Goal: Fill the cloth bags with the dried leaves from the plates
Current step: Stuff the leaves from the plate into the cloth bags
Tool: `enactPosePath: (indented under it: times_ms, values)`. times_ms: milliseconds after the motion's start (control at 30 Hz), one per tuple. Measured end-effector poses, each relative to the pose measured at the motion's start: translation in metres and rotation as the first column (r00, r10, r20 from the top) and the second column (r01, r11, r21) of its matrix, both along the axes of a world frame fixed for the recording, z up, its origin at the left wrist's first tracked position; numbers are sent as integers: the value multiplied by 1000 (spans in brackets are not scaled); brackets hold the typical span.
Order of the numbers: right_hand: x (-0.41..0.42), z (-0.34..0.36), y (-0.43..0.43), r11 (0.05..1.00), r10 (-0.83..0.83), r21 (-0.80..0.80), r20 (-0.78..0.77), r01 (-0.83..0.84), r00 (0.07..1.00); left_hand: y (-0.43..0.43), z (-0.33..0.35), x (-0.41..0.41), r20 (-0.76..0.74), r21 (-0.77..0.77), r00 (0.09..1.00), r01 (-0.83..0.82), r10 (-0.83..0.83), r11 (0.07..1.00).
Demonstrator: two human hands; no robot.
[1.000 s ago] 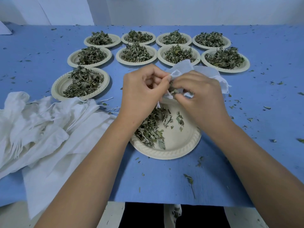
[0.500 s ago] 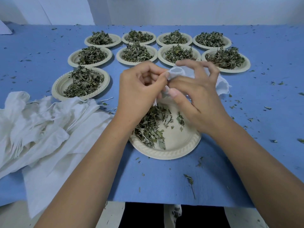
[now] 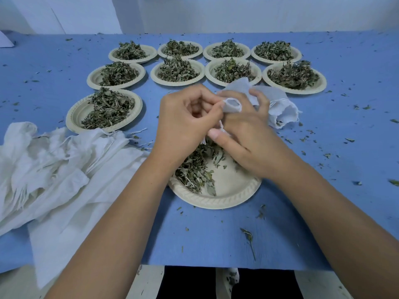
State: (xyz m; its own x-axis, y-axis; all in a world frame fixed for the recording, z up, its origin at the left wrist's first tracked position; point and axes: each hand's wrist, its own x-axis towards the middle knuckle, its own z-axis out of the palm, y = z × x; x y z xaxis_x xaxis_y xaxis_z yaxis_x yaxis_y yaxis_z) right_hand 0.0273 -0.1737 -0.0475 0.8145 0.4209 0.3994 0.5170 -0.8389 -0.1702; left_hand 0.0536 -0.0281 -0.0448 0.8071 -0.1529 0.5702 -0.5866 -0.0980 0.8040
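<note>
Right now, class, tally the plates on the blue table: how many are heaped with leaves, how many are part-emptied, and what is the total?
Heaped plates: 9
Part-emptied plate: 1
Total: 10

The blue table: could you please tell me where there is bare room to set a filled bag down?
Freest: the table right of the near plate, bearing only leaf crumbs. A narrower strip lies between that plate and the front edge. Crowded: full plates behind, the pile of cloth bags on the left.
</note>
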Motion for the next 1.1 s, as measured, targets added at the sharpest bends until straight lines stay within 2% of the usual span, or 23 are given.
enactPosePath:
  times_ms: [33,100,200,267,333,400,467,500,667,867,1100]
  values:
    - [1,-2,0,1000,7,4,-19,-7,1000,0,0,0,-6,3,1000,-13,13,1000]
    - [1,2,-2,976,13,219,32,-20,999,1,0,3,-26,-48,995,-95,94,994]
    - [0,7,-11,829,-81,556,224,-59,971,5,2,6,-52,-143,970,-244,238,959]
    - [1,9,-14,774,-94,630,204,-57,974,7,3,8,-77,-209,949,-314,305,926]
    - [3,11,-16,832,30,555,-5,-23,1000,9,4,9,-73,-225,936,-351,343,909]
    - [4,7,-14,942,157,331,-288,-56,945,8,4,9,-63,-216,937,-349,343,912]
    - [4,-1,-10,980,198,71,-423,-185,884,7,4,8,-49,-196,945,-328,325,924]
    - [4,-6,-9,971,222,21,-457,-238,862,6,3,7,-40,-184,948,-318,316,930]
    - [3,1,-13,960,279,150,-513,-235,812,6,3,6,-34,-170,949,-315,314,934]
    - [0,-2,-8,956,283,95,-544,-278,790,5,3,5,-38,-172,952,-305,303,937]
    - [5,0,-8,982,189,99,-437,-162,879,6,3,6,-44,-171,951,-308,305,936]
